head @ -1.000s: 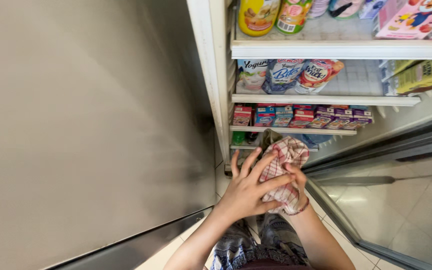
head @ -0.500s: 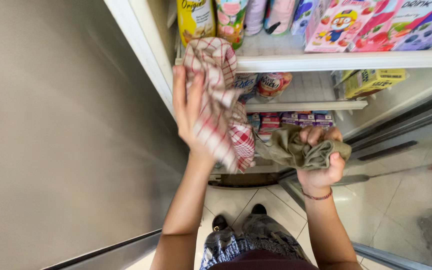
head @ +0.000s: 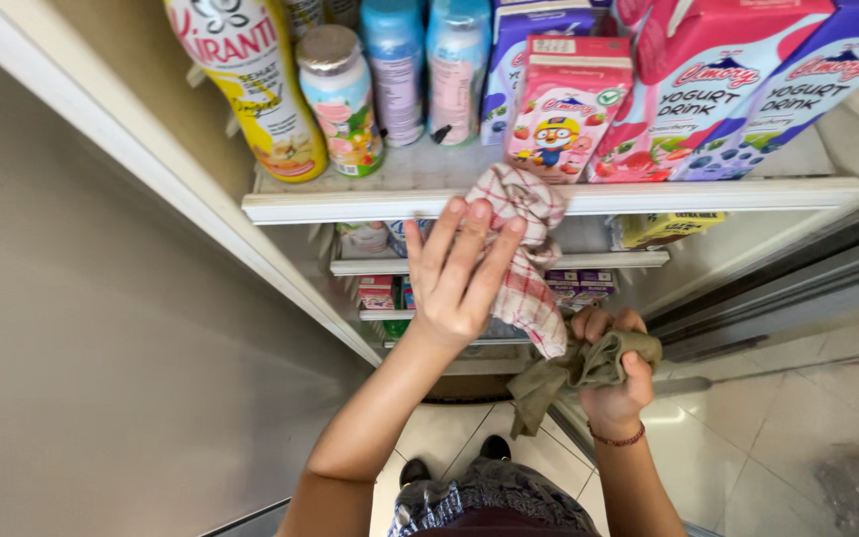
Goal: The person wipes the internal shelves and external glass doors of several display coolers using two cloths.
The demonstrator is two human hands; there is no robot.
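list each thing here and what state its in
left hand: raised, pressing the checked cloth against the shelf edge
checked cloth: crumpled, draped over the shelf edge
right hand: lowered, closed on the olive cloth
olive cloth: bunched, one end hanging down
top shelf: stocked with upright bottles and cartons
yellow bottle: upright, capped end out of view
pink carton: upright, closed
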